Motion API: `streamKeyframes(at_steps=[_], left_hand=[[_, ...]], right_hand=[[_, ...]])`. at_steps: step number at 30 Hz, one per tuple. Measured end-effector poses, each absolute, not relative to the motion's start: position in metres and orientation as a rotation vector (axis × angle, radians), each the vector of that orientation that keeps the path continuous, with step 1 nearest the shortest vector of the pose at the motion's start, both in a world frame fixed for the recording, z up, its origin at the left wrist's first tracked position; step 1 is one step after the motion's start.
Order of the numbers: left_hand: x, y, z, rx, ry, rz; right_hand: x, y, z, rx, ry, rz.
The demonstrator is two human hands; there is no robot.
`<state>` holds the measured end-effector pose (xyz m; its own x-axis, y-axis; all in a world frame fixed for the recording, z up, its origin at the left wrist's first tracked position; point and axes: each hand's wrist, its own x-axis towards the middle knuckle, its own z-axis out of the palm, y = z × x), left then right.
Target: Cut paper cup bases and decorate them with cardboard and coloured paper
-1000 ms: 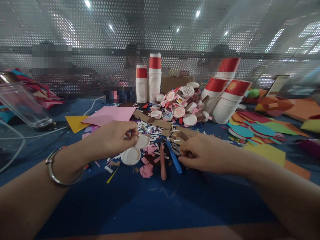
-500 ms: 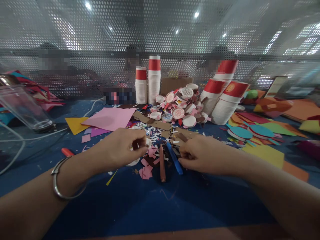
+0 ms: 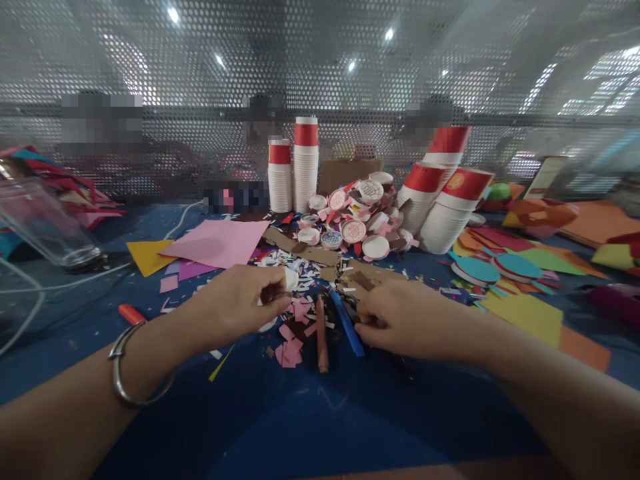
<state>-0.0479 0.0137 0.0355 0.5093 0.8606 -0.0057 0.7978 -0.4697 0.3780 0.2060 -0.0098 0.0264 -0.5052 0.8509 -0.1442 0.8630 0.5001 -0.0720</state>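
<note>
My left hand (image 3: pixel 245 301) is closed in a pinch on a small white piece (image 3: pixel 291 279), which shows at its fingertips. My right hand (image 3: pixel 395 317) has its fingers curled together, and whatever they may hold is hidden. Beside the right fingertips lies a blue marker (image 3: pixel 349 325), with a brown marker (image 3: pixel 322 337) to its left. Pink paper scraps (image 3: pixel 289 352) lie between the left hand and the brown marker. Brown cardboard pieces (image 3: pixel 320 255) rest among small paper bits just beyond the hands.
Stacked paper cups (image 3: pixel 306 173) and a pile of decorated paper discs (image 3: pixel 353 231) stand behind. A glass bottle (image 3: pixel 55 220) and a white cable (image 3: pixel 107 272) are at the left. Turquoise discs (image 3: pixel 519 265) and yellow paper (image 3: pixel 525 313) lie at the right.
The whole view has shifted slightly, with the table's things a little lower and further left. The white piece at my left fingertips shows more. Both hands keep nearly the same pose.
</note>
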Motion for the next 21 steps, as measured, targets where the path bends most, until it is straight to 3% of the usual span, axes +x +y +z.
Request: streamKeyframes(at_steps=[10,16,21], left_hand=[[-0.041,0.006,0.032,2.396,1.292,0.419],[-0.035,0.006,0.026,1.85,1.113,0.536],[-0.035,0.011,0.019,1.647,1.044,0.577]], right_hand=[[0.206,-0.01,0.021,1.446,2.664,-0.21],[0.207,-0.007,0.025,1.485,2.678,-0.253],[0.207,-0.004,0.029,1.674,2.816,-0.625]])
